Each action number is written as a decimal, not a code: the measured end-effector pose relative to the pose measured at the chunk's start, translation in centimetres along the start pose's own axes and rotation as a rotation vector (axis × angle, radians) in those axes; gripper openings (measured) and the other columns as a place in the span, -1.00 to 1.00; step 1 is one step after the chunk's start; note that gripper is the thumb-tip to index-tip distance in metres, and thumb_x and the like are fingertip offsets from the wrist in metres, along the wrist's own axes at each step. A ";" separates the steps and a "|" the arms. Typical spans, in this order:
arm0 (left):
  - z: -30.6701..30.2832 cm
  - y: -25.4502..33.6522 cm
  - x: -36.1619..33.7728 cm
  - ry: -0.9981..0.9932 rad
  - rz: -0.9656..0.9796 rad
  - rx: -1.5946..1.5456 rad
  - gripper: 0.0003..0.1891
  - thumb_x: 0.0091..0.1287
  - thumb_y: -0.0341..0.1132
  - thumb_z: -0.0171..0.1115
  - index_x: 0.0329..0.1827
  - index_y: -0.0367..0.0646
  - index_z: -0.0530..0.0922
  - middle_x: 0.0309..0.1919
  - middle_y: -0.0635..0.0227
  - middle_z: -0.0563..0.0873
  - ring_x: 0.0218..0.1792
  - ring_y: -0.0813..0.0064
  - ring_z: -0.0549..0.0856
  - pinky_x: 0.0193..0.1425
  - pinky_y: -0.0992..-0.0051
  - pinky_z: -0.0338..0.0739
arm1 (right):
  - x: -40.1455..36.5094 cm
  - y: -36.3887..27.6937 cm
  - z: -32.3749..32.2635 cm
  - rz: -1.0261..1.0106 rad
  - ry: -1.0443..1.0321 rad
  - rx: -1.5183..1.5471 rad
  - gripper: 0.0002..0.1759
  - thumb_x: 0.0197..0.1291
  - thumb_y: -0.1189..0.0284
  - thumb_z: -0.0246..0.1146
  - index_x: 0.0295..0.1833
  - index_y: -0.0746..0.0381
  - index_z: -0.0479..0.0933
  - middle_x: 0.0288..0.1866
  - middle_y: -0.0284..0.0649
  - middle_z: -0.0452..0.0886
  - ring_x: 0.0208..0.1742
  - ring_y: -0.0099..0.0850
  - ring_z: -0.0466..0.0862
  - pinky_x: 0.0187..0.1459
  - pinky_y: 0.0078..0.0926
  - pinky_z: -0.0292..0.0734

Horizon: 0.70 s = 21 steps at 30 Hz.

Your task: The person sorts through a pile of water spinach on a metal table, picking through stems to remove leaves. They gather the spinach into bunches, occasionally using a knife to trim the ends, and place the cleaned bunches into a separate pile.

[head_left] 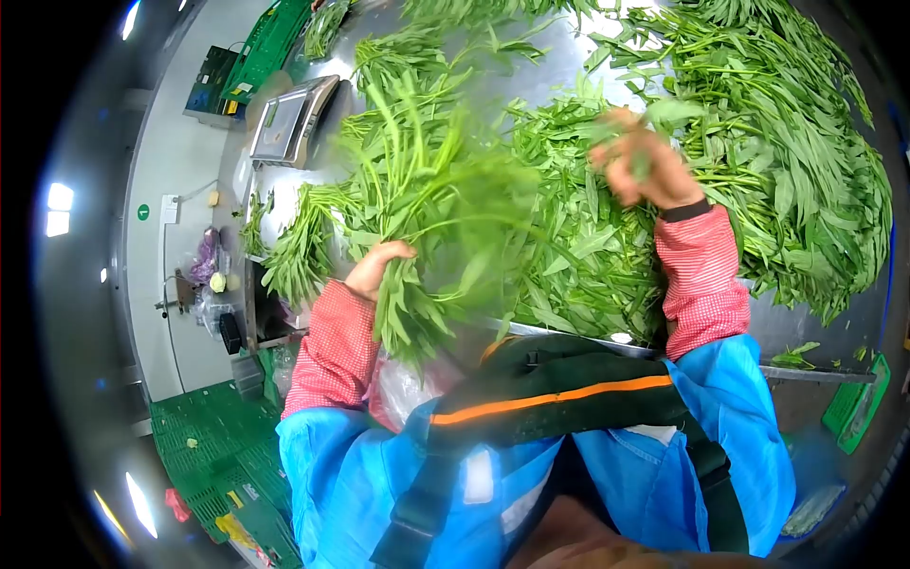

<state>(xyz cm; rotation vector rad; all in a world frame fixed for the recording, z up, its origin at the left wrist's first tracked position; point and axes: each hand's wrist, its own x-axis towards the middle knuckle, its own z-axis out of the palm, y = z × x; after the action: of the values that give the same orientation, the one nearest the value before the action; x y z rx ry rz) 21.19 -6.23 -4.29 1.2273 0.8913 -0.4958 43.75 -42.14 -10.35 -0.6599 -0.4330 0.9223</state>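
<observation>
Two hands are over a steel table (559, 66) covered with long-leaved greens. Far out at seven o'clock in the frame, green plastic crates (213, 450) lie on the floor beside the table. At eleven o'clock a weighing scale (289, 119) sits on the table's left end, its display tilted up, and a small loose clump of greens (299, 251) lies just below it.

The left hand (379, 266), in a red checked sleeve (332, 346), is closed tight around the stems of a bunch of greens (427, 180). The stem ends hang down past the fist toward six o'clock. The leafy tops fan up and out toward twelve and one o'clock, blurred, and hide part of the table behind them.

Between the two hands, a flat layer of greens (569, 251) lies on the steel, reaching the near edge of the table.

The right hand (640, 171) is at one o'clock in the frame, over that layer. Its fingers are curled shut on a few stalks (664, 112), whose leaves stick out above the knuckles. The hand is blurred, so I cannot tell how many stalks it holds. From its three o'clock side, a deep heap of greens (787, 161) fills the table's right end and spills toward the edge at four o'clock.
</observation>
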 end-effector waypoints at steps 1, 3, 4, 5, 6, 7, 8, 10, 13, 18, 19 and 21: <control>0.4 -0.3 -0.1 -0.044 -0.055 -0.078 -0.81 0.14 -0.26 0.15 -0.35 -0.23 0.52 -0.54 0.33 0.56 -0.46 0.44 0.57 -0.39 0.44 0.48 | 0.3 3.3 -1.9 -0.047 0.055 -0.887 -0.49 0.28 0.06 0.17 0.19 0.17 0.43 -0.28 -0.14 0.61 -0.53 -0.53 0.56 -0.54 -0.57 0.48; 0.3 -1.3 0.3 -0.093 -0.115 -0.183 -0.76 0.15 -0.16 0.14 -0.46 -0.18 0.44 -0.61 0.41 0.40 -0.56 0.49 0.38 -0.41 0.48 0.31 | 0.7 5.4 -2.7 -0.025 0.174 -1.663 -0.40 0.21 0.02 0.23 0.21 0.22 0.43 -0.29 -0.13 0.64 -0.45 -0.44 0.63 -0.42 -0.50 0.53; 0.5 -1.6 0.0 -0.080 -0.122 -0.199 -0.76 0.14 -0.17 0.14 -0.46 -0.18 0.44 -0.60 0.41 0.40 -0.55 0.49 0.38 -0.41 0.48 0.31 | 0.6 4.2 -0.6 0.042 0.234 -1.547 -0.37 0.18 0.01 0.24 0.20 0.23 0.43 -0.31 -0.13 0.65 -0.42 -0.41 0.65 -0.36 -0.48 0.54; 0.9 -1.9 -0.4 -0.065 -0.128 -0.218 -0.76 0.14 -0.17 0.14 -0.45 -0.18 0.44 -0.60 0.41 0.40 -0.54 0.49 0.38 -0.40 0.48 0.31 | 0.6 3.2 1.5 0.108 0.287 -1.428 -0.35 0.15 -0.01 0.26 0.20 0.25 0.44 -0.33 -0.14 0.65 -0.39 -0.38 0.66 -0.30 -0.45 0.55; 1.1 -2.2 -0.7 -0.048 -0.138 -0.236 -0.76 0.14 -0.17 0.14 -0.45 -0.19 0.44 -0.59 0.41 0.41 -0.53 0.49 0.39 -0.40 0.48 0.31 | 0.7 2.5 3.1 0.182 0.318 -1.111 -0.36 0.13 0.00 0.27 0.15 0.27 0.47 -0.40 -0.22 0.66 -0.36 -0.35 0.66 -0.23 -0.43 0.54; 0.7 -2.6 -0.5 -0.052 -0.122 -0.211 -0.76 0.14 -0.17 0.13 -0.44 -0.20 0.44 -0.60 0.41 0.40 -0.54 0.49 0.38 -0.41 0.47 0.31 | 1.0 2.9 3.3 0.117 0.346 -1.190 -0.44 0.15 0.14 0.30 0.15 0.29 0.46 -0.36 -0.25 0.65 -0.33 -0.44 0.65 -0.23 -0.50 0.54; 0.7 -2.7 -0.6 -0.108 -0.133 -0.225 -0.75 0.14 -0.17 0.13 -0.44 -0.20 0.44 -0.60 0.40 0.40 -0.54 0.49 0.38 -0.41 0.47 0.31 | 1.3 3.1 3.5 0.047 0.377 -1.272 -0.51 0.16 0.29 0.33 0.14 0.31 0.45 -0.33 -0.28 0.64 -0.30 -0.54 0.64 -0.23 -0.58 0.54; 1.1 -3.0 -0.7 -0.225 -0.148 -0.252 -0.75 0.13 -0.17 0.12 -0.44 -0.20 0.44 -0.60 0.40 0.40 -0.54 0.49 0.37 -0.40 0.46 0.31 | 1.5 3.5 5.0 0.055 0.320 -1.178 -0.51 0.17 0.30 0.32 0.14 0.33 0.44 -0.34 -0.31 0.62 -0.31 -0.57 0.62 -0.24 -0.61 0.52; 1.9 -4.1 -0.5 -0.130 -0.144 -0.244 -0.74 0.12 -0.15 0.13 -0.46 -0.19 0.44 -0.62 0.40 0.38 -0.56 0.47 0.35 -0.40 0.46 0.29 | 2.1 4.8 8.6 0.065 0.264 -1.203 -0.41 0.10 0.18 0.32 0.18 0.26 0.42 -0.28 -0.26 0.66 -0.30 -0.44 0.65 -0.21 -0.49 0.54; 2.4 -5.1 -0.9 -0.188 -0.131 -0.186 -0.81 0.14 -0.20 0.10 -0.43 -0.13 0.40 -0.61 0.39 0.34 -0.56 0.46 0.29 -0.37 0.40 0.26 | 5.1 8.5 6.0 -0.342 0.397 -1.127 -0.80 0.27 0.38 0.11 -0.11 0.17 0.61 -0.22 -0.25 0.67 -0.25 -0.39 0.65 -0.17 -0.48 0.53; 1.9 -5.5 -1.1 -0.257 -0.140 -0.242 -0.82 0.13 -0.22 0.12 -0.41 -0.14 0.45 -0.59 0.37 0.39 -0.54 0.44 0.34 -0.34 0.40 0.30 | 6.2 8.0 3.7 -0.426 0.492 -0.968 -0.79 0.29 0.41 0.09 -0.10 0.22 0.60 -0.25 -0.30 0.65 -0.31 -0.45 0.59 -0.20 -0.50 0.51; 0.3 -6.6 -1.0 -0.397 -0.156 -0.354 -0.83 0.11 -0.25 0.17 -0.35 -0.16 0.54 -0.57 0.33 0.50 -0.51 0.41 0.44 -0.29 0.38 0.37 | 4.6 3.3 2.2 -0.127 0.613 -0.370 -0.73 0.37 0.30 0.09 -0.09 0.28 0.57 -0.67 -0.54 0.29 -0.69 -0.71 0.19 -0.64 -0.72 0.13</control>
<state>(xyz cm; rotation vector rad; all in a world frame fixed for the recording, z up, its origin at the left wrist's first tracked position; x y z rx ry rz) 15.70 -8.60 -7.38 0.7070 0.6987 -0.6490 43.02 -36.11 -10.70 -1.1928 -0.0893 0.4813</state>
